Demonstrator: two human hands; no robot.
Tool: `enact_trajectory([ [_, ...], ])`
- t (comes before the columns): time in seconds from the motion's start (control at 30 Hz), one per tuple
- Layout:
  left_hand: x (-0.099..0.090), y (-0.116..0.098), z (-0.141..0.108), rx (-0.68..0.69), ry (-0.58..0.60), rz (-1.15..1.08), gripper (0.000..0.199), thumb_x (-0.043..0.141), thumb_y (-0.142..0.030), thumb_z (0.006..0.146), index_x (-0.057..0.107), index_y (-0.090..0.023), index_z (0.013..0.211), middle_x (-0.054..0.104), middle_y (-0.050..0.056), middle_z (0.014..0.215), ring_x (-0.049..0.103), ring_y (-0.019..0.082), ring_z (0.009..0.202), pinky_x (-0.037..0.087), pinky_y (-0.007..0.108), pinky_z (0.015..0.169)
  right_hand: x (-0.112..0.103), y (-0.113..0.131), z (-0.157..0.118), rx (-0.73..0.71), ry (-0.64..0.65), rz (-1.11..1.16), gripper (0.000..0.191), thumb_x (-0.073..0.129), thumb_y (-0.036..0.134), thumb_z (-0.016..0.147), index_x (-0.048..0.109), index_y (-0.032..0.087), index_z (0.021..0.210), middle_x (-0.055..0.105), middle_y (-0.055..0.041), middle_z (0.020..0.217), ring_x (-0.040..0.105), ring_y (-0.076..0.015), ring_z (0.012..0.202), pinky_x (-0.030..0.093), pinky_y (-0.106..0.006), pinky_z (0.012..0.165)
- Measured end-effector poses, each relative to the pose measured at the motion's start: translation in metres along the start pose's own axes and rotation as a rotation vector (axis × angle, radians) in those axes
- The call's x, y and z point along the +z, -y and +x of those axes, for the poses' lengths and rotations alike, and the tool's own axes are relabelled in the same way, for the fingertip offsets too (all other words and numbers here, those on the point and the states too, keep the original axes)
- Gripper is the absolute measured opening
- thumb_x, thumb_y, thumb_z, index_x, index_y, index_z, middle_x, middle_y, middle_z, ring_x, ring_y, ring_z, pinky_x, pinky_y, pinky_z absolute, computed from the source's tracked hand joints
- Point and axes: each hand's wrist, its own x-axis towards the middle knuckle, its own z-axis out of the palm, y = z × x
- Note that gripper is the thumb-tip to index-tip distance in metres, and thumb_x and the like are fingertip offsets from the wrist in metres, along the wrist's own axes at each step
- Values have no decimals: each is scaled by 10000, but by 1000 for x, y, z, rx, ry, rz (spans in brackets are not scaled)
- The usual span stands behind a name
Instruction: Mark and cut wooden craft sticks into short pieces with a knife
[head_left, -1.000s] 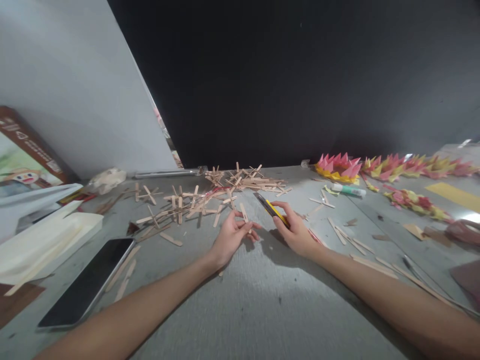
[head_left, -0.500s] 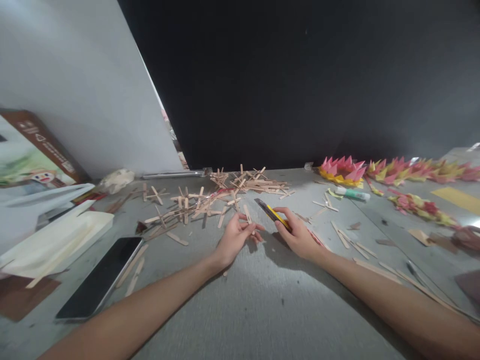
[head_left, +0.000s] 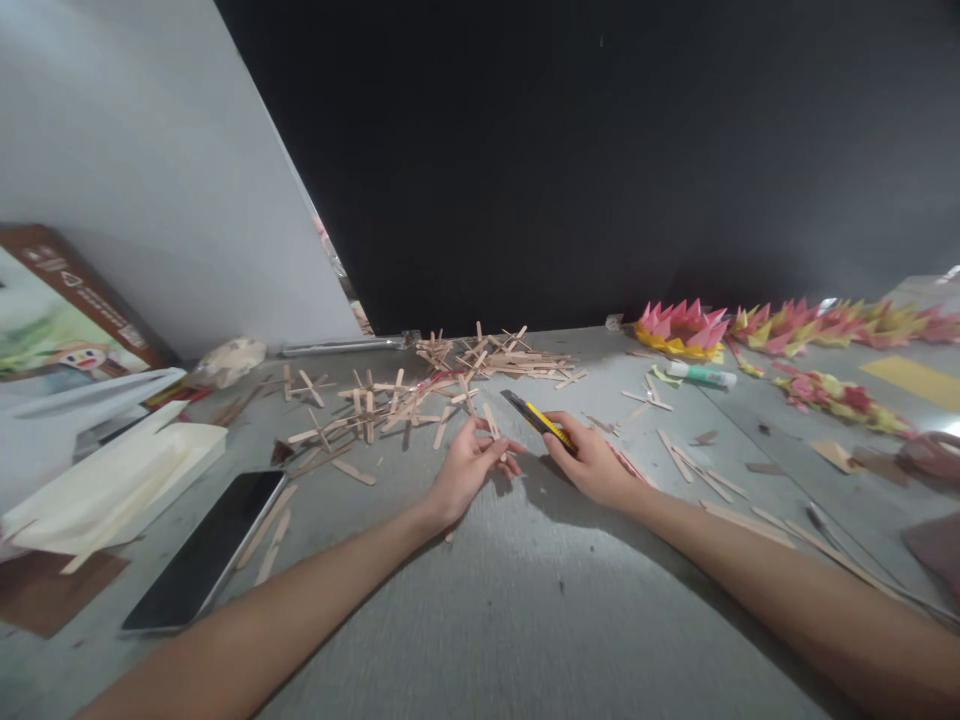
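My left hand (head_left: 474, 465) is closed on a small wooden craft stick (head_left: 490, 420), whose end points up and away from me between thumb and fingers. In my right hand (head_left: 589, 460) lies a yellow and black box cutter (head_left: 544, 420), its dark blade tip aimed up and left toward the stick. Blade and stick are apart. Just beyond both hands is a loose pile of craft sticks (head_left: 510, 355), many joined into small crosses. More stick crosses (head_left: 367, 410) spread to the left.
Pink and yellow folded paper flowers (head_left: 682, 328) line the back right, with a glue stick (head_left: 703, 376) before them. Loose sticks (head_left: 694, 468) lie right of my right hand. At left are a phone (head_left: 206, 550) and a cream paper tray (head_left: 112, 480). A black panel (head_left: 562, 180) stands behind.
My view has shifted slightly. The box cutter's blade has moved a little left, nearer the stick in my left hand. Both hands keep their holds.
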Motion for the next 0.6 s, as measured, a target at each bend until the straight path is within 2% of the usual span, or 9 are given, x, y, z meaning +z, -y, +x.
enact_trajectory([
  [0.17, 1, 2, 0, 7, 40, 76, 501, 834, -560, 828, 486, -201, 862, 780, 58, 803, 734, 178, 635, 574, 303, 649, 8, 6, 0, 41, -4, 228, 335, 555, 478, 1014, 640, 194, 1171, 667, -39, 975, 574, -188, 827, 447, -303, 746],
  [0.27, 2, 2, -1, -33, 108, 144, 516, 853, -596, 791, 551, -178, 818, 734, 35, 703, 715, 170, 608, 561, 289, 634, 14, 14, -2, 92, 23, 404, 343, 668, 489, 940, 653, 197, 1119, 640, -9, 854, 558, -172, 730, 435, -296, 683],
  [0.33, 2, 1, -1, -63, 159, 177, 540, 850, -630, 775, 564, -173, 805, 726, 35, 685, 704, 164, 594, 546, 276, 616, 15, 20, -3, 98, 58, 479, 313, 703, 495, 913, 663, 195, 992, 613, 4, 760, 546, -165, 672, 424, -300, 659],
  [0.43, 2, 0, -2, -82, 207, 200, 564, 827, -671, 776, 548, -182, 808, 749, 48, 720, 700, 157, 592, 527, 262, 595, 15, 26, -4, 63, 119, 537, 324, 700, 502, 919, 639, 198, 822, 608, -4, 718, 573, -175, 677, 439, -310, 674],
  [0.6, 2, 0, -2, -87, 224, 168, 559, 823, -669, 784, 557, -181, 841, 784, 79, 789, 706, 158, 599, 528, 262, 593, 17, 19, -3, 31, 83, 567, 327, 686, 503, 947, 631, 205, 822, 594, 8, 706, 563, -170, 669, 434, -301, 671],
])
